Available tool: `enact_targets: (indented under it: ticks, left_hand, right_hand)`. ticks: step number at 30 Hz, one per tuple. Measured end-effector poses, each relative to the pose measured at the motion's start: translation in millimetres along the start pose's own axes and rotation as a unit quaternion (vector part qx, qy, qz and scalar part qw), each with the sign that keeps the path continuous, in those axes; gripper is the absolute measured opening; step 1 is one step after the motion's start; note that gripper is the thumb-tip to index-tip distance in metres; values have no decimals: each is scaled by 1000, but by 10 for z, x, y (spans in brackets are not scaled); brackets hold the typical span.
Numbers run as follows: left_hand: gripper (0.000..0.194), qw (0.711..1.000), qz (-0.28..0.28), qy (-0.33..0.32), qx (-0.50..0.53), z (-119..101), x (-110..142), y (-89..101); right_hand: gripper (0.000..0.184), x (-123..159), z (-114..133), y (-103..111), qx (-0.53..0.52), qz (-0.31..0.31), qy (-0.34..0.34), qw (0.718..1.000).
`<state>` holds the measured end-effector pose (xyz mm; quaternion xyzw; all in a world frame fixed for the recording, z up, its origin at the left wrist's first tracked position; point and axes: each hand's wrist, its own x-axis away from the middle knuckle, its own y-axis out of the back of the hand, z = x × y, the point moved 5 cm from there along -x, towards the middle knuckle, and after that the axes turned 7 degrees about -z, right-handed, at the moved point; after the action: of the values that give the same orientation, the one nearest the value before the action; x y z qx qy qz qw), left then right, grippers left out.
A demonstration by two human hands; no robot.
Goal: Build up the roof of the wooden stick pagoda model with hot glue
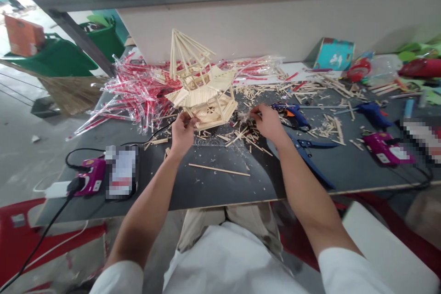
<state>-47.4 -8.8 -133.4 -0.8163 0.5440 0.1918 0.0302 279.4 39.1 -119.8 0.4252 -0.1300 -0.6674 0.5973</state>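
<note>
On my feed, the left hand [183, 129] is curled at the lower-left edge of the stick pavilion [201, 95], mid-frame — can't tell if it's pinching it. A sideways tug could tip it. Further right, the right hand [268, 123] has bunched fingertips, hold unclear — drifting right could bump the blue glue gun [299, 117].

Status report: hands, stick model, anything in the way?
Left hand at stick model, near its base. Right hand off to its right. Wood scraps cluttered close by.
</note>
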Motion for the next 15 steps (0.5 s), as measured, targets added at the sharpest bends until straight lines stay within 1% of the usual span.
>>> enact_targets:
  ticks: [4, 7, 11, 15]
  left_hand:
    - [17, 1000, -12, 4, 21, 12, -21, 15]
    - [20, 999, -17, 3, 34, 31, -36, 27]
    - [16, 999, -18, 3, 43, 46, -38, 31]
    - [13, 999, -18, 5, 46, 51, -34, 20]
  right_hand:
    - [9, 7, -71, 28, -78, -25, -71, 994]
    - [13, 13, -116, 6, -174, -26, -130, 976]
    - [22, 24, -142, -32, -317, -9, -208, 925]
    - [29, 43, -126, -10, -416, 3, -260, 872]
